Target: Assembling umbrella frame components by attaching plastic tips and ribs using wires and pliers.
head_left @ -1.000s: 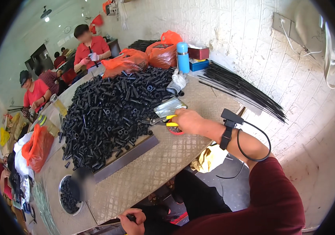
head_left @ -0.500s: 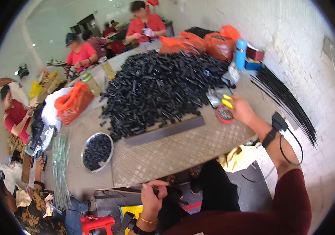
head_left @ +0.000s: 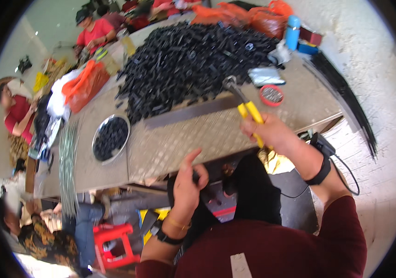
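Note:
Yellow-handled pliers are gripped in my right hand, their metal head raised and pointing away over the table. My left hand is near the table's front edge, above my lap. Its index finger points up, while the thumb and other fingers close around a small black piece, mostly hidden. A big heap of short black pieces covers the middle of the table, behind a dark flat bar. To the right of the pliers sits a red round dish of small metal bits.
A metal bowl of black pieces and a bundle of thin pale strips lie left. At right are a silvery packet, a blue bottle and long black strips. Other people work around the table; a red stool stands below.
My right hand has drawn back from the red dish toward me, bringing the pliers into full view. My left hand has risen and its index finger has straightened. The view has tilted down.

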A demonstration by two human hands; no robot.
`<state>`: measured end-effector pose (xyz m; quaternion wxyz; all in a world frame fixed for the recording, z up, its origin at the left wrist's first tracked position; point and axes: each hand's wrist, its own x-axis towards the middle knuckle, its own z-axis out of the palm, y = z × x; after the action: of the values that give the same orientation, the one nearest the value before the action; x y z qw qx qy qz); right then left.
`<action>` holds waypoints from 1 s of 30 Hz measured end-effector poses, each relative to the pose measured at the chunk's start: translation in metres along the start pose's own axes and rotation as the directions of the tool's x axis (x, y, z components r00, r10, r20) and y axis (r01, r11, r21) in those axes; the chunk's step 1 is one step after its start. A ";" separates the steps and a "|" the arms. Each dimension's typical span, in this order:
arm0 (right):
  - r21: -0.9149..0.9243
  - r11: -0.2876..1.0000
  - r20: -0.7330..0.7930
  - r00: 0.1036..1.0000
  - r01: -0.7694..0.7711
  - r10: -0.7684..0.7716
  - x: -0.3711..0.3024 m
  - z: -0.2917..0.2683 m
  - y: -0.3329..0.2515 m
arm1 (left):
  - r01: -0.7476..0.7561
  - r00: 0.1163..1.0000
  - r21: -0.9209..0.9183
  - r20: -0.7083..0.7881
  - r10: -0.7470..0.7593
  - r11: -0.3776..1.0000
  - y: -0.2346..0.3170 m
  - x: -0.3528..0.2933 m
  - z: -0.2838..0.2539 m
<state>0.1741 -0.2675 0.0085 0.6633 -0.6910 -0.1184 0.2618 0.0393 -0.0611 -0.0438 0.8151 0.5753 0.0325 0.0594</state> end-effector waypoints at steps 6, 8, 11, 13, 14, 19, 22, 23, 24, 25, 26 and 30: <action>0.324 0.945 0.246 0.968 -0.032 -0.052 -0.029 0.095 0.027 | -0.011 1.000 0.040 -0.019 0.011 0.999 0.003 -0.006 0.013; 0.340 0.937 0.253 0.967 -0.079 -0.010 -0.025 0.104 0.036 | -0.004 0.999 0.067 -0.047 0.007 0.998 0.005 -0.011 0.008; 0.426 0.903 0.252 0.966 -0.066 -0.049 -0.026 0.111 0.043 | -0.010 0.998 0.090 -0.062 0.016 0.996 0.006 -0.015 0.005; 0.366 0.930 0.251 0.966 -0.039 -0.059 -0.028 0.111 0.041 | -0.013 0.998 0.096 -0.058 0.018 0.995 0.005 -0.018 0.004; 0.368 0.929 0.250 0.967 -0.040 -0.057 -0.028 0.111 0.043 | -0.010 0.998 0.084 -0.059 0.015 0.996 0.005 -0.019 0.004; 0.355 0.933 0.262 0.964 -0.051 -0.047 -0.031 0.113 0.044 | 0.014 0.998 0.060 -0.057 -0.011 0.998 0.005 -0.022 0.005; 0.308 0.950 0.287 0.957 -0.044 -0.049 -0.030 0.110 0.045 | 0.022 0.997 0.060 -0.071 -0.018 0.998 0.004 -0.021 0.007; 0.310 0.950 0.287 0.957 -0.045 -0.049 -0.030 0.109 0.046 | 0.029 0.996 0.069 -0.083 -0.023 0.997 0.004 -0.021 0.008; 0.295 0.955 0.281 0.958 -0.039 -0.048 -0.030 0.109 0.045 | 0.035 0.995 0.078 -0.092 -0.027 0.996 0.004 -0.021 0.009; 0.280 0.959 0.276 0.960 -0.034 -0.047 -0.030 0.109 0.045 | 0.035 0.995 0.078 -0.091 -0.028 0.996 0.004 -0.020 0.009; 0.281 0.959 0.274 0.961 -0.033 -0.047 -0.030 0.108 0.047 | 0.030 0.996 0.089 -0.088 -0.022 0.996 0.004 -0.020 0.010; 0.275 0.961 0.261 0.962 0.004 -0.079 -0.029 0.108 0.047 | 0.028 0.997 0.108 -0.074 -0.020 0.994 0.002 -0.020 0.008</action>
<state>0.0848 -0.1945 -0.0300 0.7349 -0.5486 -0.1853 0.3530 0.0202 -0.0708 -0.0395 0.7814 0.6161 0.0722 0.0686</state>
